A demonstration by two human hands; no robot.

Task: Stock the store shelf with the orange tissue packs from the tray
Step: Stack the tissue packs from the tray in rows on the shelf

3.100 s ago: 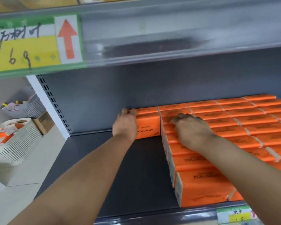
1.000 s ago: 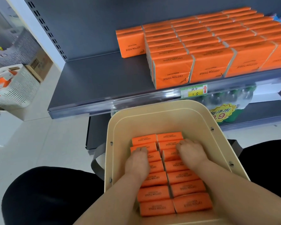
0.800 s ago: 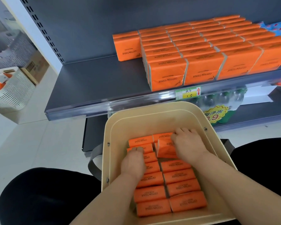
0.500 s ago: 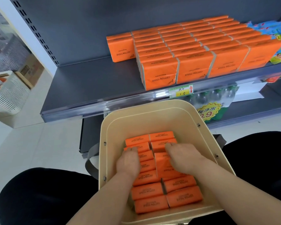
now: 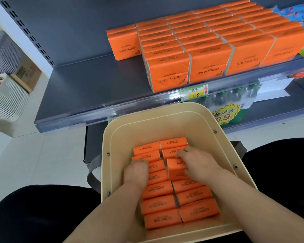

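A beige tray (image 5: 165,123) on my lap holds two columns of orange tissue packs (image 5: 158,206) lying flat. My right hand (image 5: 197,163) grips a pack (image 5: 175,168) in the right column that is tipped up out of its row. My left hand (image 5: 136,171) reaches down at the left column, fingers curled over the edge of a pack (image 5: 156,166); how far they close round it is hidden. On the grey shelf (image 5: 95,81) above stand several rows of orange packs (image 5: 209,48), with one short stack (image 5: 124,42) at the back left.
The shelf's left half is bare grey metal. A price tag (image 5: 194,92) sits on its front rail. Green bottled water (image 5: 232,106) stands on the lower shelf. A white basket (image 5: 5,97) and cardboard box (image 5: 26,76) sit on the floor at left. Blue packets (image 5: 298,13) lie far right.
Both hands left the shelf and went down into the tray. In the last second my right hand tipped one pack up out of the right column; my left hand stayed on the left column.
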